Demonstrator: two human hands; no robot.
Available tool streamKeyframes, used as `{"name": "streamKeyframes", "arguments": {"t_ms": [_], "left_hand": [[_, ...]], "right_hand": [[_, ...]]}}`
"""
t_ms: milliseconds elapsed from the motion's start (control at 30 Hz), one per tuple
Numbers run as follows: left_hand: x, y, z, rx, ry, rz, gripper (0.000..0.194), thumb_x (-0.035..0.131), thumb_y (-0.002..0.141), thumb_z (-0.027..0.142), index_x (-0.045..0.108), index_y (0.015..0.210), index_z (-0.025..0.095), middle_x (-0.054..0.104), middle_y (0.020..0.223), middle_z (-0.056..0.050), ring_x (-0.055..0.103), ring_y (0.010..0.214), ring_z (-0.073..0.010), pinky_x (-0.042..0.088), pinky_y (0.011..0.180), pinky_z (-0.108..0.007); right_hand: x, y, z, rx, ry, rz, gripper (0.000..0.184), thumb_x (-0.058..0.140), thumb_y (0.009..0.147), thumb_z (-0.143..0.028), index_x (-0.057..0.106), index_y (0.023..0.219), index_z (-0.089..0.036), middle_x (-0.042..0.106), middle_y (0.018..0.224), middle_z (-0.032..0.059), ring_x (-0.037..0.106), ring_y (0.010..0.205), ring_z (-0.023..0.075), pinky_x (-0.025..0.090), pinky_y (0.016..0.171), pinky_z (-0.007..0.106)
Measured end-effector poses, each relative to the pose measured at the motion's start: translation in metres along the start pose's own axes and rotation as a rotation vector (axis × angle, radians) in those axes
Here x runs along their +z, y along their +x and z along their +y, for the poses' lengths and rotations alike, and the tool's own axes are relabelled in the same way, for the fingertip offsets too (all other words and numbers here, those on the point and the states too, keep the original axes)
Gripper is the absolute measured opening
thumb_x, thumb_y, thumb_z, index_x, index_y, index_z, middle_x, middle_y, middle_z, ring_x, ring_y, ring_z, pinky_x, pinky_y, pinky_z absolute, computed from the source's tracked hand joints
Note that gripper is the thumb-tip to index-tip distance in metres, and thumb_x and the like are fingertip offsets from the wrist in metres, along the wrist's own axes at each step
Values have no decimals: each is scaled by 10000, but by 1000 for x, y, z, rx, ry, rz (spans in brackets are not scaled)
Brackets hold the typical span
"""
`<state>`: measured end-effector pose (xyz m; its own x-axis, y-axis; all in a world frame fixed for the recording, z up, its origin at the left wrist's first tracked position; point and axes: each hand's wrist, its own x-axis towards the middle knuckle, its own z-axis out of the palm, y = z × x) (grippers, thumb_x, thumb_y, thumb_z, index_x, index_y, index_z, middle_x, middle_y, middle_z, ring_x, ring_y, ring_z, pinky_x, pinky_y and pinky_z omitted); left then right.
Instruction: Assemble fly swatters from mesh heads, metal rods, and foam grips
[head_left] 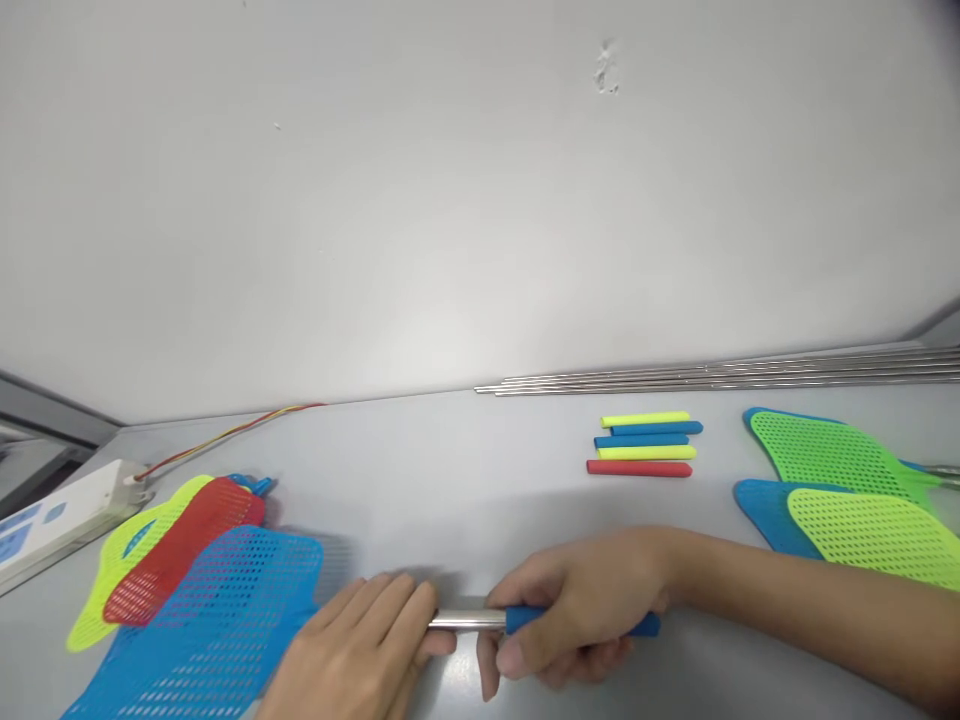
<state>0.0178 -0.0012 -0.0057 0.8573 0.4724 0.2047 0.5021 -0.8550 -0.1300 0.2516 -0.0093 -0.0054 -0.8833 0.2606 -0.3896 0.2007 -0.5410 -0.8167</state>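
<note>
My left hand [360, 640] is closed around a shiny metal rod [469, 620], its fingers laid over the top. A blue handle sleeve [645, 626] covers the rod's right end, and my right hand [577, 610] grips it with thumb and fingers. A short stretch of bare metal shows between the two hands. Just left of my left hand lies a blue fly swatter head [217, 620] with a perforated mesh. Its neck runs toward that hand, but the hand hides whether it joins the rod.
Left: a red swatter head [187, 540], a yellow swatter head [94, 610] and a white power strip [67, 515]. Several coloured sleeves [645, 453] lie right of centre. Thin metal rods [675, 380] run along the wall. Green [832, 450] and yellow [870, 530] swatter heads lie right.
</note>
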Motion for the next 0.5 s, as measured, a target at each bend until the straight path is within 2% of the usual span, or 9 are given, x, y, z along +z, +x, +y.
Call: {"name": "streamKeyframes", "arguments": {"t_ms": [67, 200, 333, 500], "left_hand": [[4, 2, 4, -6, -61, -22, 184, 319, 851, 168, 464, 748, 216, 571, 608, 19, 556, 506, -152, 409, 469, -253], [10, 2, 8, -8, -151, -16, 162, 311, 836, 131, 411, 738, 213, 547, 575, 26, 543, 466, -144, 382, 426, -243], [11, -1, 8, -29, -192, -63, 146, 324, 849, 144, 395, 741, 213, 549, 590, 29, 548, 488, -142, 377, 443, -238], [11, -3, 9, -52, -218, -102, 156, 321, 876, 180, 391, 740, 210, 550, 601, 25, 548, 510, -135, 363, 457, -227]], "right_hand": [[4, -1, -4, 52, -92, 80, 142, 492, 841, -319, 517, 912, -199, 330, 551, -91, 291, 359, 21, 248, 320, 128], [10, 0, -10, 130, -389, 260, 157, 490, 814, -349, 498, 814, -192, 416, 573, -62, 409, 426, 51, 357, 400, 153], [14, 0, -9, 95, -569, 301, 194, 458, 812, -378, 450, 744, -196, 428, 562, -51, 431, 481, 82, 360, 454, 182], [18, 1, -6, 12, -766, 379, 186, 461, 808, -367, 490, 754, -191, 460, 654, -28, 434, 593, 104, 348, 527, 205]]}}
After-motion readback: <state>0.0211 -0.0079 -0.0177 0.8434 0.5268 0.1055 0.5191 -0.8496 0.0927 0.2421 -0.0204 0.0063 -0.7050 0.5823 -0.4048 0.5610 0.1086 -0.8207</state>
